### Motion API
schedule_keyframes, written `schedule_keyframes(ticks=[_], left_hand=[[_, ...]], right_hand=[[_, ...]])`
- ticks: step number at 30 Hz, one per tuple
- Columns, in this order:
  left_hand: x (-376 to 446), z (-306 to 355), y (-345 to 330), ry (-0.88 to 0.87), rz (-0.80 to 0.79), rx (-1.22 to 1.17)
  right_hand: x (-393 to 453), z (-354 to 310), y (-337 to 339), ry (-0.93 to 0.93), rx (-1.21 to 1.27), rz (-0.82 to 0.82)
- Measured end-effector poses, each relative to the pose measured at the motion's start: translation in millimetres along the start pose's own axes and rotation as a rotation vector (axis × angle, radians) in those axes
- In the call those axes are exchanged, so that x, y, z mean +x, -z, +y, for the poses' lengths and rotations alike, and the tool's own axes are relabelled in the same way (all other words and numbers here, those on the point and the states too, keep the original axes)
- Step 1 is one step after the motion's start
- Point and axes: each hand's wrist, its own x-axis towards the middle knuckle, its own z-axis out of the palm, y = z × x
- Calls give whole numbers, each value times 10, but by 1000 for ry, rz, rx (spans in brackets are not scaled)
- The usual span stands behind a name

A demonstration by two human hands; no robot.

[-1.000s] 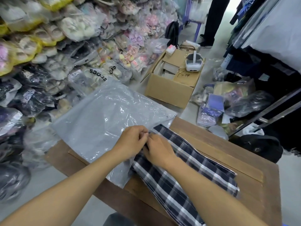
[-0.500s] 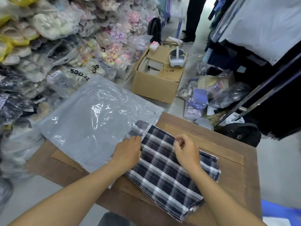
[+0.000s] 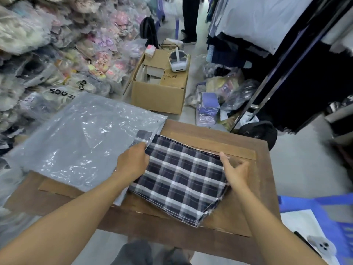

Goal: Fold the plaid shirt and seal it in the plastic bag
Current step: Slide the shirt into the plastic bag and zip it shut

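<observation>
You have two bare hands over one wooden table (image 3: 219, 220), one folded plaid shirt (image 3: 181, 178) and one clear plastic bag (image 3: 80, 142). The shirt lies near the middle of the table with its far left corner already inside the mouth of the bag, showing dimly through the plastic. The bag lies flat to the left of the shirt, and its far and left parts hang out past the table edge. Your left hand (image 3: 132, 162) is closed on the bag's open edge where it meets the shirt's left side, fingers curled around the plastic. Your right hand (image 3: 236, 172) rests at the shirt's right edge with the fingers partly open, the thumb raised and the fingertips tucked at the fabric's edge; you cannot tell whether they pinch it. The shirt's near corner points toward you and stops short of the table's near edge. Bare wood shows to the right of the shirt and along the far edge. Beyond the table stands one open cardboard box (image 3: 158, 88) on the floor, well apart from your hands.
</observation>
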Motion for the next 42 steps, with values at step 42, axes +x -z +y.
schedule_keyframes(ticks=[42], left_hand=[[-180, 110, 325, -185, -11, -331]], right_hand=[[-711, -757, -1719, -338, 640, -766]])
